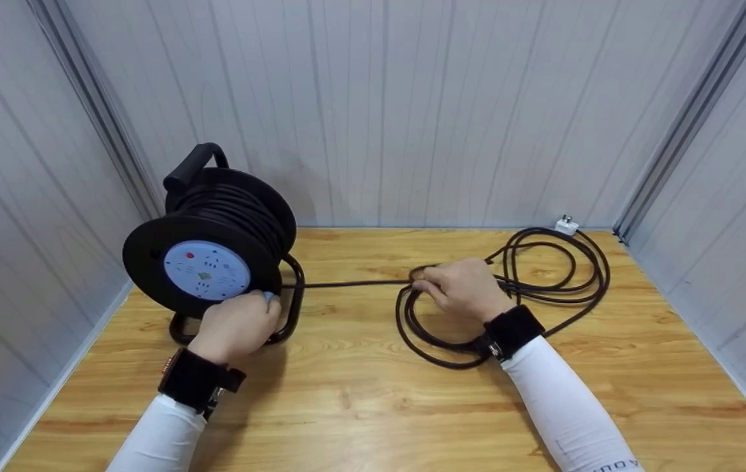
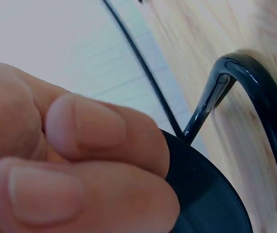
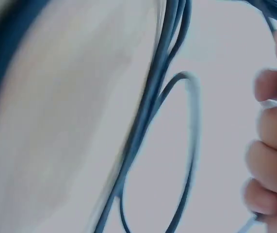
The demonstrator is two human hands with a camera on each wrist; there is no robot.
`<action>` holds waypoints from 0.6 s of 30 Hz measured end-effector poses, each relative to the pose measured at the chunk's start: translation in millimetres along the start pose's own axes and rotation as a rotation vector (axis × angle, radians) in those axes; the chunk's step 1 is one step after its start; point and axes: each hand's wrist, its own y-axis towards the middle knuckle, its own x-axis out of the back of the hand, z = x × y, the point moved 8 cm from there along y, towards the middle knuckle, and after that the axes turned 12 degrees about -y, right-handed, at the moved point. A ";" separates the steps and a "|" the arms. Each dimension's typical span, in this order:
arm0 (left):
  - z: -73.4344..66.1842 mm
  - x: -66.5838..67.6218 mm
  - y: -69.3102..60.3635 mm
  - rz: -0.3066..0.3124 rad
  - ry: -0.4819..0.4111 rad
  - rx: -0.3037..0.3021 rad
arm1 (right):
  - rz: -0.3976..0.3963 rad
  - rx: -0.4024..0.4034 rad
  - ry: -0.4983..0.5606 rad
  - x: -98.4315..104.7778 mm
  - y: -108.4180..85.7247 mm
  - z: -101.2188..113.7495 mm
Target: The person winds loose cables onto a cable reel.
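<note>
A black cable reel (image 1: 140, 262) with a pale blue socket face (image 1: 206, 270) stands on the left of the table. My left hand (image 1: 238, 326) grips a small blue-grey knob (image 1: 269, 296) at the lower right of the reel's front disc. In the left wrist view its fingertips (image 2: 102, 126) are curled, and the knob is hidden. One stretch of black cable (image 1: 353, 284) runs taut from the reel to my right hand (image 1: 468, 288), whose curled fingers hold it. The right wrist view shows those fingers (image 3: 274, 165) closed round the cable at the right edge.
Loose coils of cable (image 1: 599, 288) lie around and right of my right hand. A white plug (image 1: 567, 227) rests at the back right. The reel stands on a black tube frame (image 1: 295, 305) with a top handle (image 1: 189, 167). Panel walls (image 1: 379, 118) enclose the wooden table (image 1: 360, 400).
</note>
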 end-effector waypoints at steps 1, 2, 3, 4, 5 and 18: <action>0.1 -0.5 0.2 0.000 0.001 -0.001 | -0.043 0.002 -0.044 4.1 -0.2 -1.7; 0.3 -1.0 0.3 -0.001 0.004 -0.005 | -0.041 -0.013 -0.062 4.0 -1.3 -5.3; 0.4 -1.7 0.3 0.000 0.017 -0.013 | -0.007 -0.034 -0.056 0.6 -3.1 -10.0; 0.7 -2.2 -0.2 0.002 0.033 -0.022 | 0.056 -0.066 -0.028 -5.5 -5.8 -15.5; 1.0 -3.0 -0.8 0.007 0.050 -0.031 | 0.130 -0.107 0.009 -12.4 -9.3 -21.9; 15.3 -7.0 0.3 0.061 0.009 0.025 | -0.087 -0.158 -0.094 12.9 -16.2 -45.1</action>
